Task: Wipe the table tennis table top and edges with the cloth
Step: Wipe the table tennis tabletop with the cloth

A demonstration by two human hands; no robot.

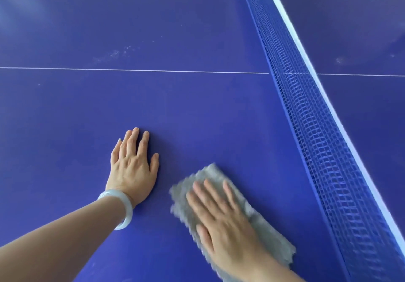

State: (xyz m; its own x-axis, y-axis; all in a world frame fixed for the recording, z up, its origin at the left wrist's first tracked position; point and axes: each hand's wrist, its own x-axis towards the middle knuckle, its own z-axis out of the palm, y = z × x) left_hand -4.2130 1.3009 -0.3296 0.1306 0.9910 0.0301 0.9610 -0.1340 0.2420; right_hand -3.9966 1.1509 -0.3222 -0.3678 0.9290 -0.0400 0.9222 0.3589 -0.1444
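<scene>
The blue table tennis table top fills the view. A grey fluffy cloth lies flat on it at the lower right. My right hand presses palm down on the cloth with fingers spread; it looks motion-blurred. My left hand rests flat on the bare table to the left of the cloth, fingers apart, holding nothing. A pale bangle sits on the left wrist.
A blue net with a white top band runs diagonally on the right, close to the cloth. A thin white centre line crosses the table beyond the hands. Dusty smudges show past that line.
</scene>
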